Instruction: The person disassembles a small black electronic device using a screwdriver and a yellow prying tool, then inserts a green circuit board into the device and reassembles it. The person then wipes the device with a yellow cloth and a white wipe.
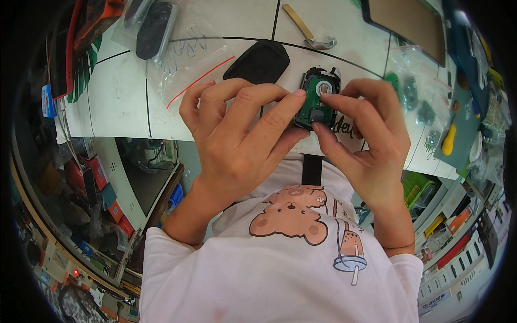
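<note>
Between my two hands, just over the table's near edge, is an opened car key fob (317, 97). Its black casing holds a green circuit board, with a round silvery battery contact showing near the top. My left hand (242, 124) grips the fob's left side between thumb and index finger. From the right, my right hand (366, 116) has its thumb at the lower end and its index fingertip on the board by the round contact. A black fob cover (258, 60) lies on the table just beyond my left fingers.
A metal key blade (318, 40) with a brass-coloured strip lies farther back. Clear plastic bags (183, 67) and a dark fob (154, 29) are at the left. At the right lie a dark-framed tray (406, 27), bagged green circuit boards (412, 91) and a yellow-handled tool (449, 140).
</note>
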Available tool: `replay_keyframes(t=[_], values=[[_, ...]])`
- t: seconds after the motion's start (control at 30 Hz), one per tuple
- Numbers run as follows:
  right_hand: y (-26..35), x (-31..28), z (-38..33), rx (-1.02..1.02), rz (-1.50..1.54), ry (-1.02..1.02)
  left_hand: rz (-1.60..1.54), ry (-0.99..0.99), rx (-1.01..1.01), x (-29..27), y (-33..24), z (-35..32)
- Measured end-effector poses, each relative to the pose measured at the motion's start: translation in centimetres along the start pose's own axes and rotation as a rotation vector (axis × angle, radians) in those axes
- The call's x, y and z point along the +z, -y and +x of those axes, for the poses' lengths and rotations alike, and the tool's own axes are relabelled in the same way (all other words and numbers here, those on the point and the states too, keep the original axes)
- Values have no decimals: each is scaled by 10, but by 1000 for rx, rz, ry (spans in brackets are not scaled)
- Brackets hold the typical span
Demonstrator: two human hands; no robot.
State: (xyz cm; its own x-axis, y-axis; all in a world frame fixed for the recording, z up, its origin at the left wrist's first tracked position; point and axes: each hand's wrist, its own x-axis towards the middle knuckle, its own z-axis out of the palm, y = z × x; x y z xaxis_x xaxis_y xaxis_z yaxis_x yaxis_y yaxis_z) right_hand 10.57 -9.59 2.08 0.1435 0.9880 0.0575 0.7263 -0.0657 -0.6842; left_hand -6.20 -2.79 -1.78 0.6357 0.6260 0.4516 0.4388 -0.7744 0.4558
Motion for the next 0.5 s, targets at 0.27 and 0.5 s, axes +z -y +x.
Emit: replay_keyframes(t=[0.27, 0.5], values=[[-2, 0, 1, -40, -3, 15, 10, 15, -35, -1, -3, 1], [-6, -3, 1, -41, 78, -12, 82, 50, 102, 1, -5, 6]])
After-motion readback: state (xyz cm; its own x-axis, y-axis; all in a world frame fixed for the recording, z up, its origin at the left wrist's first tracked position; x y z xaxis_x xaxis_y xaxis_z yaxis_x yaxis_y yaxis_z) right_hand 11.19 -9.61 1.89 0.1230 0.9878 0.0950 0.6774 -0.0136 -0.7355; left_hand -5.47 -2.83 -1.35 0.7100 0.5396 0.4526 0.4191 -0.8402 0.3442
